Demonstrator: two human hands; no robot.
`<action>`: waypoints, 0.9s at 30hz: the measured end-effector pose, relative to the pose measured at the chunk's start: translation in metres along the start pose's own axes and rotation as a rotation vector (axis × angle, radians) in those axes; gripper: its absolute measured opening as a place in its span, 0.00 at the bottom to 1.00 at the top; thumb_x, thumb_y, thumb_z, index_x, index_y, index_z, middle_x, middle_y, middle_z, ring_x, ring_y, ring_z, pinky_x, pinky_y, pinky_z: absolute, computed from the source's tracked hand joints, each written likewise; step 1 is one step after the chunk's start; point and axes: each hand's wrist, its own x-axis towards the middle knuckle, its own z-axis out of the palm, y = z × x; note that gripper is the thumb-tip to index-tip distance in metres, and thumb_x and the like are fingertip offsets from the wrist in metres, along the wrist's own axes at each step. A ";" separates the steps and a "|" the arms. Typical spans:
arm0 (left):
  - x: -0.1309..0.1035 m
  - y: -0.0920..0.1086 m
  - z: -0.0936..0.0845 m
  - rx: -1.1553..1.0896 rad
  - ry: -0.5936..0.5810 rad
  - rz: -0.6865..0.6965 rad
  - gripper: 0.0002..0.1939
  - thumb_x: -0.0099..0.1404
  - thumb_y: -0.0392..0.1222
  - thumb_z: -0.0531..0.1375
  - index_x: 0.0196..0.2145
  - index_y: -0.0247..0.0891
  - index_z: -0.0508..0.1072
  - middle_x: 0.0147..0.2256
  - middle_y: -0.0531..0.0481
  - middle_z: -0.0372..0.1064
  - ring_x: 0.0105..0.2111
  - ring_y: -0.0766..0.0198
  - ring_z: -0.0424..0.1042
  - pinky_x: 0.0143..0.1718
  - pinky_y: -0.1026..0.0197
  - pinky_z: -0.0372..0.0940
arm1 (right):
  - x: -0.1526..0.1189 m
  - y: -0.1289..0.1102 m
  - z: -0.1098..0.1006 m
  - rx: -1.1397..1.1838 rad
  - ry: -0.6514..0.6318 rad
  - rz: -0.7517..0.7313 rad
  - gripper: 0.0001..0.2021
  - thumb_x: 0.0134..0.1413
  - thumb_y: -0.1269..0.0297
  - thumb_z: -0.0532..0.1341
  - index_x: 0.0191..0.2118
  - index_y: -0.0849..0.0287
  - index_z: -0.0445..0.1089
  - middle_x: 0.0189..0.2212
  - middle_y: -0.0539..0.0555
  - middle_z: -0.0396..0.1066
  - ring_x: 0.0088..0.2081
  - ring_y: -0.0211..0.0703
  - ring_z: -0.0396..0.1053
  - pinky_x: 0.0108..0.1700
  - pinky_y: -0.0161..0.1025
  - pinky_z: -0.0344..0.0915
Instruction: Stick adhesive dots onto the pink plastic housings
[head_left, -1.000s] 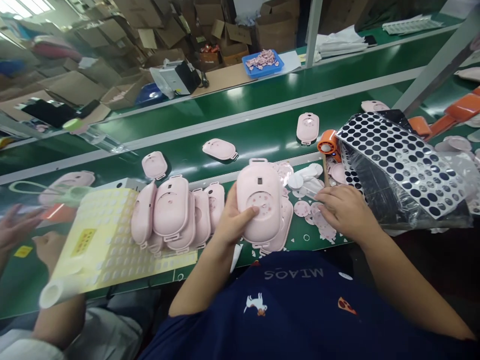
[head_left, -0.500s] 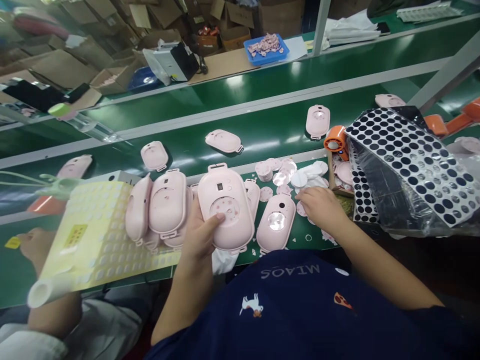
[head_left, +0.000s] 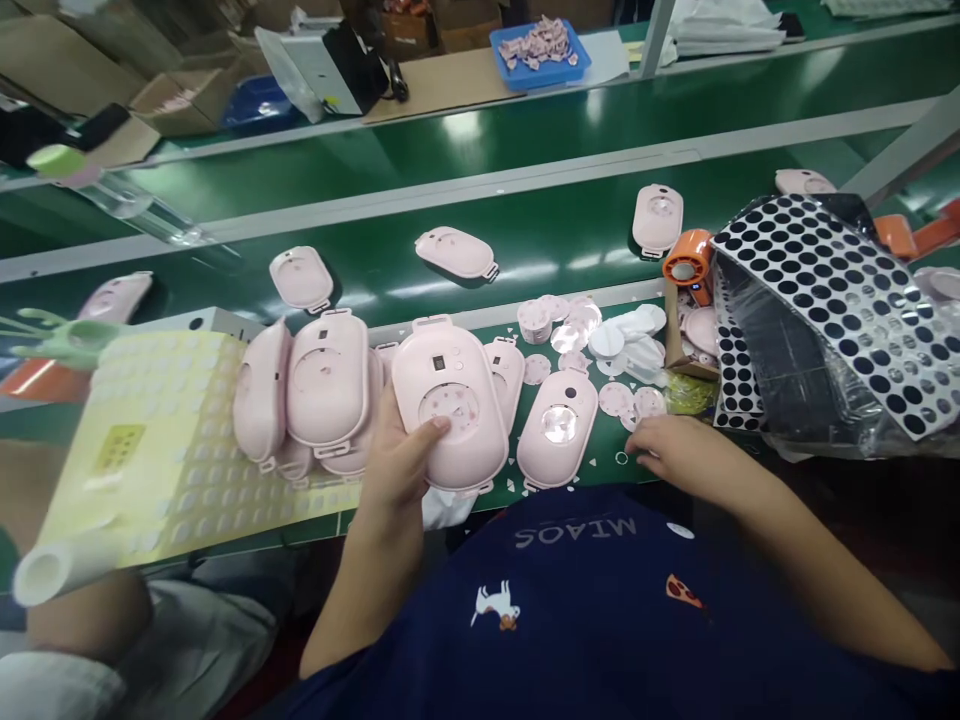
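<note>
A pink oval case (head_left: 480, 440) is gripped in my left hand (head_left: 405, 455), with the thumb lying over its round patterned window. My right hand (head_left: 675, 450) is low over the green table, its fingers bent together beside patterned discs (head_left: 649, 402); whatever may be between the fingertips is hidden. Between my hands lies another pink case (head_left: 551, 455) with a shiny round window. Stacks of round discs (head_left: 534, 320) and white discs (head_left: 606, 338) are behind it. To the left, several pink cases (head_left: 324, 380) lean together.
Sheets of black dots (head_left: 832, 290) and an orange fan (head_left: 686, 262) stand at the right. On the left are a yellow sticker sheet (head_left: 142, 440) and a co-worker's arm (head_left: 90, 620). More pink cases (head_left: 457, 252) rest on the green surface behind. A blue tray (head_left: 540, 70) sits farther back.
My right hand has moved from the white discs toward the front right, beside the patterned discs. My left hand still holds the case. The view has shifted slightly.
</note>
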 end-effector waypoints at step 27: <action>-0.021 0.015 0.045 0.093 -0.065 -0.246 0.48 0.47 0.46 0.76 0.64 0.45 0.66 0.45 0.47 0.76 0.40 0.57 0.76 0.35 0.64 0.75 | -0.098 0.093 -0.108 -0.076 0.468 0.544 0.09 0.61 0.69 0.57 0.37 0.58 0.76 0.40 0.58 0.76 0.40 0.49 0.72 0.38 0.42 0.64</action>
